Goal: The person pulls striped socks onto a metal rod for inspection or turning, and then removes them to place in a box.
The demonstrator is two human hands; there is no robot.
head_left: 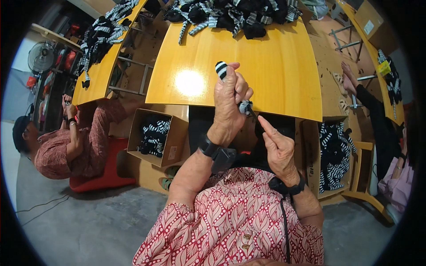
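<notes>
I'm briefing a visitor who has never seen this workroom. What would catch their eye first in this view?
First, the raised left hand at centre, clutching a black-and-white striped knitted piece above the glossy yellow wooden table, with the right hand pointing a finger up just below it. Next, the heap of black-and-white striped knitwear at the table's far edge, and the open cardboard boxes of the same goods under it.

Garment: short-sleeved shirt [230,221], red with a white leaf-like repeat pattern; small buttons down the front. Left wrist: black strap carrying a dark boxy device [218,155]. Right wrist: black band [288,187] with a thin black cable [285,226] running down over the shirt. Forearms bare below the sleeves.
</notes>
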